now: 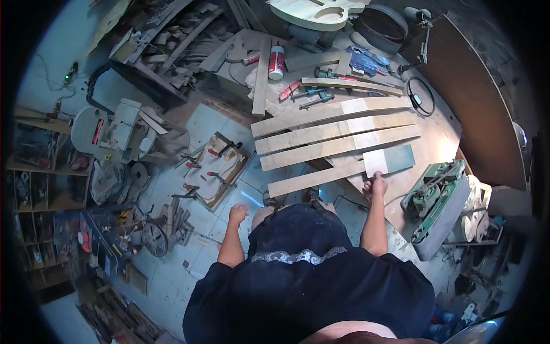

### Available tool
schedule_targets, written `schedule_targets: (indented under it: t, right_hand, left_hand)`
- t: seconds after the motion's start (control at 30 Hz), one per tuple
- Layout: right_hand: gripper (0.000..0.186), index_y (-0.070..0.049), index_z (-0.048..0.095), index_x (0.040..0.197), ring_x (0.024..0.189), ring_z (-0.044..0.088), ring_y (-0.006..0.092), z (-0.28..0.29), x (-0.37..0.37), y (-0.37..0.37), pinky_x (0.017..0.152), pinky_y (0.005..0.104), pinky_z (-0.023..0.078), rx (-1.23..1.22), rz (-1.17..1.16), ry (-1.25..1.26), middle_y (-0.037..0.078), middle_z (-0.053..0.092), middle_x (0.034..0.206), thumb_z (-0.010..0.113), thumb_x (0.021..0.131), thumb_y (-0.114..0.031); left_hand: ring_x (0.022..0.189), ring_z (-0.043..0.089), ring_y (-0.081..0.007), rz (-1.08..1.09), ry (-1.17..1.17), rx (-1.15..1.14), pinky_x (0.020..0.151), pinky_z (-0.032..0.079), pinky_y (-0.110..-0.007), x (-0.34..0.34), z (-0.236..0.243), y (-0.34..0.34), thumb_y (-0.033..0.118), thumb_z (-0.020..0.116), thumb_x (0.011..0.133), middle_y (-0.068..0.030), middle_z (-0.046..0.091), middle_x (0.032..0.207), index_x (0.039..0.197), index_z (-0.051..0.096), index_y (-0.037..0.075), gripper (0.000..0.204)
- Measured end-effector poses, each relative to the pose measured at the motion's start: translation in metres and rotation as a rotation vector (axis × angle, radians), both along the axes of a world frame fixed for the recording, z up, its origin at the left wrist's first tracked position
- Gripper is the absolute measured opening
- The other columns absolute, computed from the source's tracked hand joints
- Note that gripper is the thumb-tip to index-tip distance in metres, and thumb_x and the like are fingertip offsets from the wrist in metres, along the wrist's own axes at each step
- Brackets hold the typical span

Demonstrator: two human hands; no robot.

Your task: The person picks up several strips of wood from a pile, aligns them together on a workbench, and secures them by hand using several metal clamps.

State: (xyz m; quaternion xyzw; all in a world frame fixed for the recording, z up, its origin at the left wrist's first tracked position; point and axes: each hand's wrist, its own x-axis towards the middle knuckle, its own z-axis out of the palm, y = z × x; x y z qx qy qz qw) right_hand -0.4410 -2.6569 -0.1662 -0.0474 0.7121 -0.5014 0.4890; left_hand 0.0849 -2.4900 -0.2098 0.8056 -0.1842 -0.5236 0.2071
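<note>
My right hand point(376, 186) is closed at the near edge of a flat white-and-green sheet point(400, 160), thumb and fingers pinched there. That sheet lies across the right end of the nearest wooden plank point(315, 179). Beyond it, several similar long planks point(309, 139) lie side by side on the workbench, each with a paler patch towards its right part. My left hand point(238, 213) hangs beside my body over the floor. Its fingers are loosely curled, and I see nothing in them.
On the bench point(444, 129) are a red-and-white bottle point(276, 62), clamps point(317, 98) and a blue plastic bag point(366, 61). A green belt sander point(438, 200) stands to the right. Clamped guitar-shaped wood point(212, 172) lies on the floor at left, near machines.
</note>
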Motion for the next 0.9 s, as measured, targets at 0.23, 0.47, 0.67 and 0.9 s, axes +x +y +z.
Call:
schedule_targets:
  t: [0.23,0.47,0.67,0.9]
  right_hand:
    - [0.038,-0.003,0.055,0.074,0.053,0.058,0.0155,-0.005,0.043,0.022,0.043,0.0273,0.048,-0.086,0.100,0.137,0.006,0.057,0.065,0.057,0.093,-0.036]
    - [0.045,0.001,0.059,0.103,0.079,0.063,0.0164,0.107,0.189,0.031,0.068,0.0281,0.052,-0.175,0.557,0.092,0.012,0.065,0.091,0.048,0.097,-0.042]
    - [0.062,-0.001,0.020,0.148,0.143,0.017,0.0301,0.173,0.287,0.043,0.114,0.0377,0.015,-0.687,1.302,0.322,0.017,0.021,0.154,0.032,0.102,-0.040]
    - [0.064,-0.005,0.020,0.149,0.144,0.001,0.0387,0.166,0.323,0.021,0.114,0.0492,0.000,-0.957,1.634,0.755,0.018,0.010,0.156,0.032,0.098,-0.043]
  left_hand:
    - [0.071,0.067,-0.0175,0.080,0.185,-0.046,0.058,0.049,-0.028,0.060,-0.022,-0.003,0.019,0.061,0.085,-0.0132,0.068,0.096,0.112,0.060,-0.001,0.034]
    - [0.096,0.064,-0.0217,0.164,0.285,-0.347,0.085,0.049,-0.033,0.059,0.034,-0.066,0.041,0.048,0.096,-0.0150,0.065,0.109,0.120,0.056,0.002,0.046]
    - [0.123,0.049,-0.0240,0.046,0.871,-0.569,0.103,0.039,-0.038,-0.045,0.143,-0.131,0.055,0.033,0.097,-0.0152,0.049,0.134,0.135,0.043,-0.001,0.068]
    - [0.136,0.032,-0.0226,0.366,1.342,-0.766,0.112,0.025,-0.038,-0.099,0.165,-0.127,0.066,0.028,0.092,-0.0080,0.029,0.151,0.149,0.020,0.014,0.078]
